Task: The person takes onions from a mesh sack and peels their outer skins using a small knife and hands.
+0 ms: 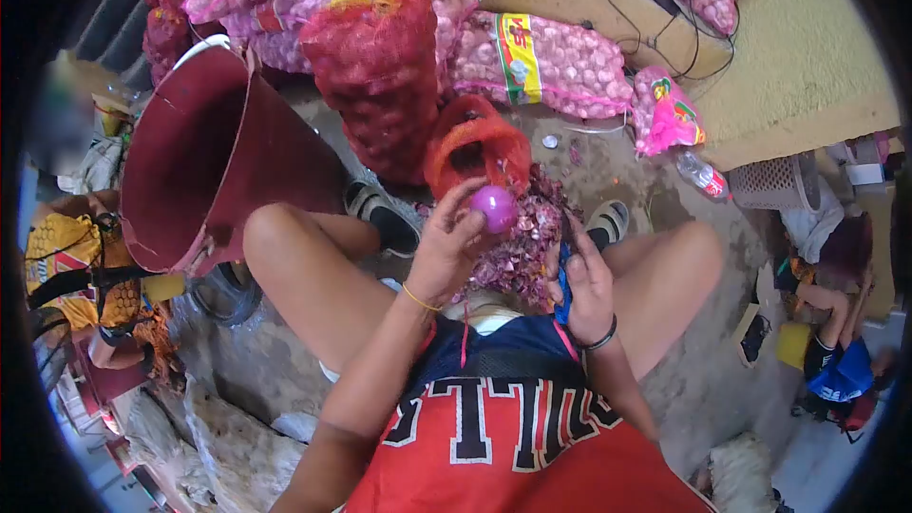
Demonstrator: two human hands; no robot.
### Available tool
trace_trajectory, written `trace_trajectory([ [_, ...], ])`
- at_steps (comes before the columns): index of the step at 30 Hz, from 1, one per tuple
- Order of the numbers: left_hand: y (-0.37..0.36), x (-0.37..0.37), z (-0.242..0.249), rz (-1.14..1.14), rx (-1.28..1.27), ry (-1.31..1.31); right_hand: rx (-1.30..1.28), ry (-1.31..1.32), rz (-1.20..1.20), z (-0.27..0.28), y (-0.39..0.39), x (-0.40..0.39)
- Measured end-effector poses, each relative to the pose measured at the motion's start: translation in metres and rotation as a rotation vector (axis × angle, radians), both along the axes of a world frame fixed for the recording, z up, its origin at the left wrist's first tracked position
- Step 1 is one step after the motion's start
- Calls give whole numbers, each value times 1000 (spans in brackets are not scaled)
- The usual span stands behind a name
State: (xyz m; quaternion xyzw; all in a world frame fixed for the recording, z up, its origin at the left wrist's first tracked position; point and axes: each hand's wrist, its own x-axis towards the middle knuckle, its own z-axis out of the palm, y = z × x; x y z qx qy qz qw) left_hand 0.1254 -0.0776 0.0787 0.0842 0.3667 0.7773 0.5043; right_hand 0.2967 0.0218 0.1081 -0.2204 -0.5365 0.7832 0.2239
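Note:
My left hand (454, 239) holds a peeled, shiny purple onion (496, 207) at its fingertips, above a heap of purple onion skins (522, 247) on the ground between my knees. My right hand (581, 280) is closed around a small tool with a blue handle (564, 287); its blade is hidden. An open red mesh sack (475, 147) lies just beyond the onion.
A large maroon tub (204, 157) stands at my left. Full red and pink mesh sacks of onions (375, 66) pile up ahead. A pink bag (665, 114), a plastic bottle (703, 174) and a basket (779, 182) lie right. Other people sit at the far left and right.

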Motion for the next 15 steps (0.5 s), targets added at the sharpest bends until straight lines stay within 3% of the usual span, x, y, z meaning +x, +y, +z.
trace_trajectory([
  [4, 0, 1, 6, 3, -52, 41, 110, -58, 141, -3, -6, -8],
  [8, 6, 5, 3, 69, 21, 186, 7, -59, 189, -3, -7, -11],
  [13, 8, 11, 9, 145, 101, 427, -31, 2, 108, -2, -16, -18],
  [15, 8, 12, 10, 141, 126, 372, -36, 15, 66, -4, -16, -18],
])
